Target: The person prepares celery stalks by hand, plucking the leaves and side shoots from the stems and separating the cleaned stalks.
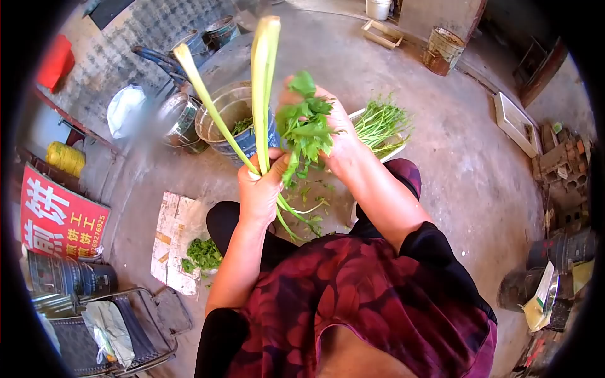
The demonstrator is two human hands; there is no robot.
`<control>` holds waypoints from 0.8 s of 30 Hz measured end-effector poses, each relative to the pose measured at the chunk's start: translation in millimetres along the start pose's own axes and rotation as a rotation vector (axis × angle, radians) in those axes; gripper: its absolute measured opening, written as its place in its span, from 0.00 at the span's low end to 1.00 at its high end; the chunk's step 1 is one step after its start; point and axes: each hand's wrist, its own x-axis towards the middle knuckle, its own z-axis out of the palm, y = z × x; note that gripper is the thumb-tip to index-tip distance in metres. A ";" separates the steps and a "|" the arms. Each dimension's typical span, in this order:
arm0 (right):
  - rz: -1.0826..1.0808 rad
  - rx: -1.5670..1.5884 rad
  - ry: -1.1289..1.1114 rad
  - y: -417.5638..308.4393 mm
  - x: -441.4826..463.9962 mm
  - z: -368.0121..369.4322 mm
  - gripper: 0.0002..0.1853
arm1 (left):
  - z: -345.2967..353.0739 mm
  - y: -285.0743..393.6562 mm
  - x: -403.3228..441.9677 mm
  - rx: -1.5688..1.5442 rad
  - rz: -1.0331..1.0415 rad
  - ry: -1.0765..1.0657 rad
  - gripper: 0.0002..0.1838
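My left hand [259, 192] is wrapped around pale green celery stalks [263, 94], their thick cut ends pointing up and away from me. Thin stems hang out below the fist. In my right hand [337, 123] is a bunch of green celery leaves [307, 129], close beside the stalks; its fingertips are partly behind the leaves. Behind the stalks stands a blue bucket [272, 133] with some greens inside. To the right, a white tray [396, 151] holds a pile of thin green stems [381, 123]. Loose leaf bits lie on the floor below my hands.
A leafy green heap [203, 255] rests at the edge of a worn board [171, 230] on the left. Metal buckets [179, 120] line the left wall near a red sign [60, 214]. A folding chair [148, 315] is at lower left; stacked bricks [564, 164] are at right.
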 end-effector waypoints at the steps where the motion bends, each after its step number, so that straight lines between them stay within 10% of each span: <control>1: -0.036 -0.084 0.115 0.6 0.1 3.2 0.08 | -1.5 1.7 -0.1 -0.006 -0.032 0.011 0.06; 5: -0.185 -0.284 0.436 -5.8 -7.6 32.9 0.10 | -12.7 8.5 -1.1 -0.027 0.038 -0.009 0.04; 24: -0.122 -0.527 0.363 -61.1 -35.4 -24.6 0.07 | -36.7 30.0 -3.1 -0.066 -0.182 -0.130 0.06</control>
